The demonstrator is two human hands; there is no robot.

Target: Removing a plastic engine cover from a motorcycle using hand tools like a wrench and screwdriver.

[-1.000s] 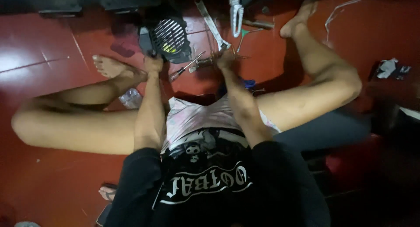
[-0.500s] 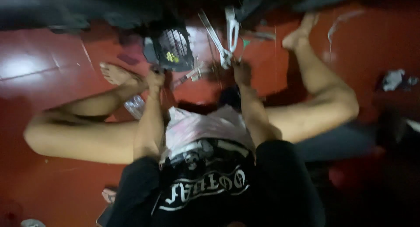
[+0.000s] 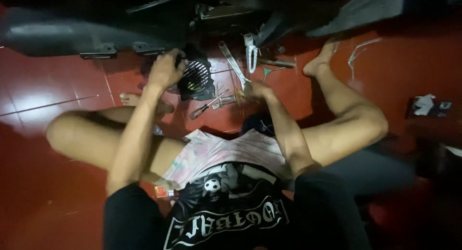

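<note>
I sit on a red tiled floor with my legs spread. My left hand [image 3: 166, 69] grips the side of a black round vented cover [image 3: 196, 79] and holds it up off the floor near a dark vehicle body [image 3: 96, 28]. My right hand [image 3: 255, 91] rests low on the floor among the tools, its fingers curled beside a yellowish handle [image 3: 238, 97]; whether it grips the handle is unclear. A screwdriver with a dark grip [image 3: 204, 108] lies just left of that hand.
A long metal wrench [image 3: 233, 62], a white-handled tool [image 3: 250, 52] and a thin rod [image 3: 276, 63] lie on the floor ahead. Crumpled paper on a dark box [image 3: 426, 105] sits at the right. A small red packet [image 3: 161, 191] lies by my left thigh.
My left hand has lifted the vented cover up and away from the floor toward the vehicle body. My right hand has stayed among the tools. The view has tilted upward.
</note>
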